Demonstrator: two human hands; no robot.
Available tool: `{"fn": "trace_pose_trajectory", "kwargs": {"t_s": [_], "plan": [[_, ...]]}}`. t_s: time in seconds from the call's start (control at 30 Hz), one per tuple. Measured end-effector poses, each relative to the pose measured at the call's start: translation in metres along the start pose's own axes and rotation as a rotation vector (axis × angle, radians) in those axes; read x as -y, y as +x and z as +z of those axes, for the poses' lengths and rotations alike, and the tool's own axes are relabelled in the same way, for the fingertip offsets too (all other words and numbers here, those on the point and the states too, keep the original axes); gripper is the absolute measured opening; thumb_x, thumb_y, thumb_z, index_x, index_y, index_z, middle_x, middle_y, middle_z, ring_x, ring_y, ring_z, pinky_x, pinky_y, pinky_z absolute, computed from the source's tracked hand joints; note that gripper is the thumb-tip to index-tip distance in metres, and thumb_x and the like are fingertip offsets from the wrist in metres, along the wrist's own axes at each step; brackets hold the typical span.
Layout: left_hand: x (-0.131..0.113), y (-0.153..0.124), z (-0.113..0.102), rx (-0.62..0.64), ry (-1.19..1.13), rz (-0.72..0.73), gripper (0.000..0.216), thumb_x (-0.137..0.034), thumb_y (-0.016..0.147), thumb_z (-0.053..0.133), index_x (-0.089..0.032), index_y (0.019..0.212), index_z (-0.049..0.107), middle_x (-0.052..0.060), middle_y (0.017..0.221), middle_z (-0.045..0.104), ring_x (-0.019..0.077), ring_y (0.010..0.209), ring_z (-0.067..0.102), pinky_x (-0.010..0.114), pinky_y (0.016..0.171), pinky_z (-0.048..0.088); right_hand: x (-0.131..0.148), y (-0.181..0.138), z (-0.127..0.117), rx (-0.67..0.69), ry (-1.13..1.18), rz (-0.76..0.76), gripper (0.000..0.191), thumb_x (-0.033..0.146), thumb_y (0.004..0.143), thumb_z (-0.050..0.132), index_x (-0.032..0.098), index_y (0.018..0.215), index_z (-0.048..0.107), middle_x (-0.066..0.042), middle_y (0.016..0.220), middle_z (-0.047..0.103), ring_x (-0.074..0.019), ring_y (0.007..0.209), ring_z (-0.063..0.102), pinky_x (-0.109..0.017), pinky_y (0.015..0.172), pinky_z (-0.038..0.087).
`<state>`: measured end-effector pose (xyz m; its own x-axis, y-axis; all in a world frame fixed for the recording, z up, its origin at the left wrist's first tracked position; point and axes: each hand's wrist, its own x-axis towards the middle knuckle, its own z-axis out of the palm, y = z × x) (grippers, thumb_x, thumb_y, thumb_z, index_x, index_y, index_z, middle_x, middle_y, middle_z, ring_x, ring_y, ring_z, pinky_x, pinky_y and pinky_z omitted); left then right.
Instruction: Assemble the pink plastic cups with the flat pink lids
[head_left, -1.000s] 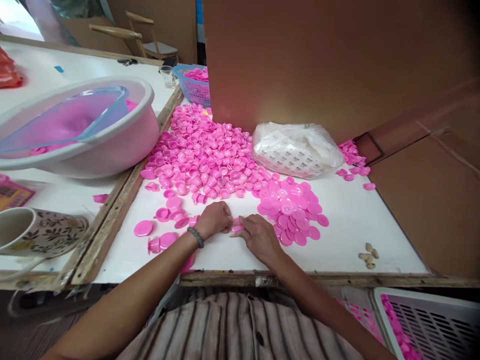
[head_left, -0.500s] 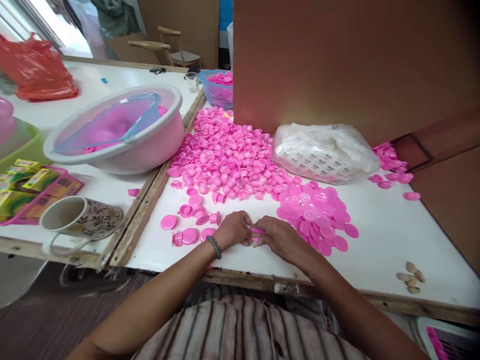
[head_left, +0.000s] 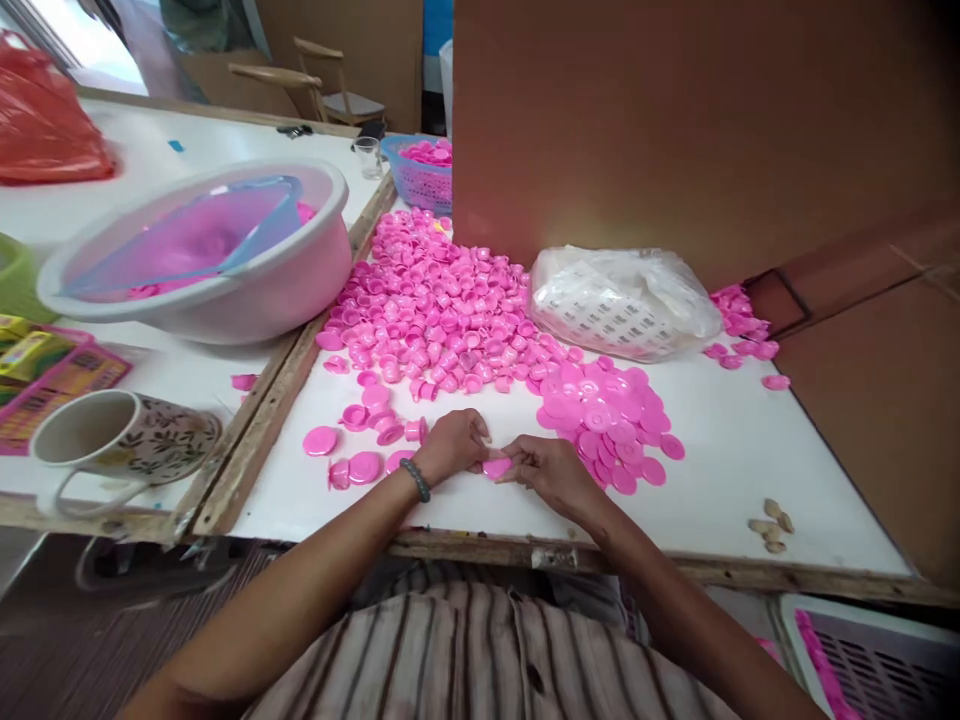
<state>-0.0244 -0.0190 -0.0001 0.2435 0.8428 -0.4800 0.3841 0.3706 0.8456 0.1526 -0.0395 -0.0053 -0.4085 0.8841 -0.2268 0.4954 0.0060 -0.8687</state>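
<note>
Between my two hands, low over the front of the table, is a small pink plastic disc point(head_left: 496, 467). My left hand point(head_left: 454, 442), with a beaded bracelet at the wrist, has its fingers curled round the disc's left side. The thumb and fingers of my right hand point(head_left: 549, 472) pinch its right side. Any part under the disc is hidden by my fingers. Flat pink discs point(head_left: 607, 415) lie heaped right behind my right hand. Further back spreads a big pile of small pink toy cups point(head_left: 450, 310). Several cups joined to discs point(head_left: 365, 467) lie left of my left hand.
A floral mug point(head_left: 124, 445) and a large whitish basin point(head_left: 277, 290) stand on the left table, beyond a wooden edge strip point(head_left: 259, 430). A clear plastic bag point(head_left: 622, 305) rests against the brown board point(head_left: 675, 130). Peanuts point(head_left: 772, 525) lie at front right.
The view has shifted right, so things appear further left. The disc between my hands now shows its broad face, where before it was mostly covered by my fingers.
</note>
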Motion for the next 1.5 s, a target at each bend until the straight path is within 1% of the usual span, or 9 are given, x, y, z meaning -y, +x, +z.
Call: {"fn": "trace_pose_trajectory", "kwargs": {"t_s": [0.27, 0.43, 0.53, 0.77, 0.9, 1.0, 1.1, 1.27, 1.5], "plan": [[-0.013, -0.008, 0.001, 0.018, 0.307, 0.103, 0.013, -0.015, 0.067, 0.062, -0.016, 0.074, 0.05, -0.004, 0.053, 0.056, 0.0102, 0.047, 0.053, 0.02, 0.047, 0.036, 0.005, -0.018, 0.015, -0.203, -0.366, -0.076, 0.01, 0.028, 0.081, 0.056, 0.018, 0.081, 0.06, -0.001, 0.071, 0.061, -0.0133, 0.065, 0.054, -0.023, 0.058, 0.038], [-0.017, -0.04, -0.019, -0.219, 0.615, 0.228, 0.006, -0.022, 0.078, 0.051, -0.018, 0.078, 0.055, -0.001, 0.063, 0.061, 0.0133, 0.058, 0.054, 0.022, 0.052, 0.03, -0.005, -0.042, -0.005, -0.454, -0.67, -0.069, 0.012, 0.026, 0.083, 0.054, 0.017, 0.085, 0.062, -0.007, 0.086, 0.058, -0.0205, 0.086, 0.051, -0.029, 0.072, 0.039], [-0.014, -0.058, -0.037, -0.37, 0.837, 0.198, 0.014, -0.025, 0.082, 0.045, -0.018, 0.082, 0.057, 0.002, 0.066, 0.061, 0.0167, 0.061, 0.054, 0.024, 0.053, 0.029, -0.014, -0.042, -0.009, -0.452, -0.703, -0.061, 0.008, 0.023, 0.081, 0.057, 0.017, 0.083, 0.062, -0.008, 0.09, 0.057, -0.0215, 0.089, 0.048, -0.03, 0.073, 0.04], [0.012, -0.074, -0.054, -0.492, 1.01, 0.201, 0.019, -0.027, 0.083, 0.044, -0.017, 0.08, 0.06, 0.007, 0.075, 0.061, 0.0227, 0.076, 0.053, 0.028, 0.06, 0.035, 0.01, 0.006, 0.002, -0.352, -0.597, -0.193, 0.013, 0.024, 0.084, 0.054, 0.017, 0.077, 0.062, -0.005, 0.081, 0.057, -0.0173, 0.079, 0.05, -0.027, 0.066, 0.041], [0.021, -0.077, -0.058, -0.596, 0.986, 0.289, 0.019, -0.029, 0.082, 0.047, -0.016, 0.082, 0.06, 0.007, 0.078, 0.06, 0.0231, 0.079, 0.051, 0.031, 0.067, 0.039, 0.025, 0.051, -0.013, -0.508, -0.616, -0.063, 0.022, 0.032, 0.085, 0.051, 0.016, 0.073, 0.06, -0.006, 0.077, 0.056, -0.0171, 0.072, 0.05, -0.027, 0.06, 0.039], [0.014, -0.072, -0.049, -0.655, 0.907, 0.364, 0.017, -0.03, 0.082, 0.048, -0.016, 0.085, 0.059, 0.007, 0.082, 0.06, 0.0228, 0.081, 0.052, 0.032, 0.07, 0.041, 0.025, 0.077, -0.019, -0.465, -0.566, -0.007, 0.017, 0.03, 0.08, 0.059, 0.016, 0.07, 0.059, -0.005, 0.08, 0.056, -0.0155, 0.07, 0.05, -0.026, 0.059, 0.038], [0.004, -0.059, -0.026, -0.585, 0.785, 0.414, 0.015, -0.027, 0.08, 0.054, -0.017, 0.09, 0.057, 0.006, 0.088, 0.061, 0.0207, 0.083, 0.055, 0.03, 0.071, 0.042, 0.02, 0.079, -0.017, -0.419, -0.532, -0.085, 0.021, 0.021, 0.08, 0.058, 0.016, 0.06, 0.053, -0.003, 0.076, 0.054, -0.0137, 0.07, 0.049, -0.025, 0.061, 0.038], [0.004, -0.029, 0.011, -0.35, 0.665, 0.338, 0.037, -0.013, 0.074, 0.058, -0.019, 0.108, 0.047, 0.004, 0.096, 0.062, 0.0157, 0.076, 0.059, 0.026, 0.065, 0.042, 0.017, 0.038, -0.013, -0.282, -0.644, -0.355, 0.019, 0.015, 0.085, 0.047, 0.016, 0.067, 0.054, -0.004, 0.075, 0.056, -0.0161, 0.076, 0.048, -0.026, 0.065, 0.038], [0.011, -0.016, 0.019, -0.354, 0.585, 0.286, 0.039, -0.021, 0.075, 0.059, -0.019, 0.111, 0.043, 0.001, 0.083, 0.065, 0.0172, 0.074, 0.061, 0.025, 0.061, 0.04, 0.015, 0.013, 0.004, -0.186, -0.748, -0.414, 0.025, 0.005, 0.085, 0.039, 0.016, 0.075, 0.059, -0.005, 0.076, 0.06, -0.0169, 0.076, 0.047, -0.026, 0.065, 0.038]]}}
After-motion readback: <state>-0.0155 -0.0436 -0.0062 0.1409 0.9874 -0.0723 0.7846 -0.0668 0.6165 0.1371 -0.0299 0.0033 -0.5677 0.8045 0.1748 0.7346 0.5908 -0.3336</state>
